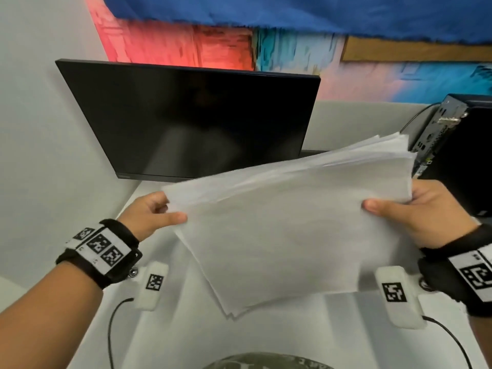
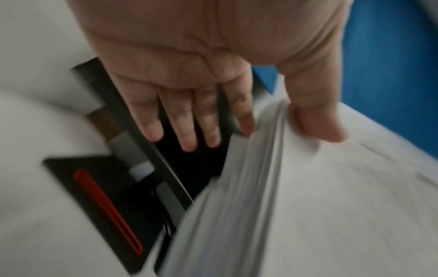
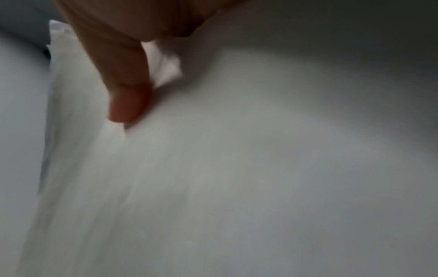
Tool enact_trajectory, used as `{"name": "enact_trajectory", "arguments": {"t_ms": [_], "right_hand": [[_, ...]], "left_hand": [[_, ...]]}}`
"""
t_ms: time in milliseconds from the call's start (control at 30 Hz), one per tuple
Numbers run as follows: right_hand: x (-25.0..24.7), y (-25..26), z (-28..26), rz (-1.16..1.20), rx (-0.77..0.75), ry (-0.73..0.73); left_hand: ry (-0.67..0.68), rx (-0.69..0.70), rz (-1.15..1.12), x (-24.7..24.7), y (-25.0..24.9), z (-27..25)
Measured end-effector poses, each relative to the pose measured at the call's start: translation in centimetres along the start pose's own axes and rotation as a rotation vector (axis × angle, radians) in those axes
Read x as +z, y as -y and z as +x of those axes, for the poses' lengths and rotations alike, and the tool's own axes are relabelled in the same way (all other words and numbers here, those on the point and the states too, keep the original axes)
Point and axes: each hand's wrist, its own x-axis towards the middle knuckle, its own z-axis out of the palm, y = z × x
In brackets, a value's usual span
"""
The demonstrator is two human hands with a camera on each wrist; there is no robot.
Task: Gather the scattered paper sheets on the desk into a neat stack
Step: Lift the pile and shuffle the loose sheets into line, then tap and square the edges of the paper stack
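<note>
A bundle of several white paper sheets [image 1: 292, 225] hangs tilted in the air above the white desk [image 1: 186, 328], its edges fanned and uneven at the far right and at the bottom. My left hand [image 1: 157, 211] pinches its left edge, thumb on top. In the left wrist view the paper bundle [image 2: 296, 206] sits between the thumb and index finger of the left hand [image 2: 272, 121], the other fingers straight behind it. My right hand [image 1: 399, 209] grips the right edge, thumb on top. In the right wrist view the thumb of my right hand [image 3: 128, 97] presses on the blurred paper bundle [image 3: 213, 168].
A dark monitor [image 1: 191, 121] stands behind the papers; its stand base [image 2: 94, 196] with a red slot shows in the left wrist view. A black computer case [image 1: 458, 145] stands at the right. Grey partition walls close off the left and back.
</note>
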Motion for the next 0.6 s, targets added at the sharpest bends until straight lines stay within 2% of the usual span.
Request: {"name": "enact_trajectory", "arguments": {"t_ms": [67, 133, 200, 300, 400, 467, 600], "right_hand": [[0.1, -0.6, 0.0, 0.04, 0.014, -0.055], [0.9, -1.0, 0.1, 0.13, 0.013, -0.125], [1.6, -1.1, 0.2, 0.173, -0.012, -0.216], [2.4, -1.7, -0.1, 0.05, -0.081, -0.373], [3.2, -2.8, -0.8, 0.061, -0.111, -0.464], [3.6, -4.4, -1.4, 0.092, -0.041, -0.477], [3.9, -10.6, -3.3, 0.023, 0.303, -0.472]], "left_hand": [[0.084, -0.036, -0.386, 0.8, 1.5, 0.2], [0.141, -0.042, -0.511, 2.6, 1.5, -0.2], [0.038, -0.019, -0.501, 4.3, 1.0, -0.3], [-0.22, 0.098, -0.496, 5.3, 0.4, 0.2], [-0.317, 0.195, -0.441, 6.0, -0.5, -0.5], [-0.335, 0.223, -0.397, 6.4, 0.0, -0.8], [-0.363, 0.025, -0.301, 7.6, 3.0, -0.9]]}}
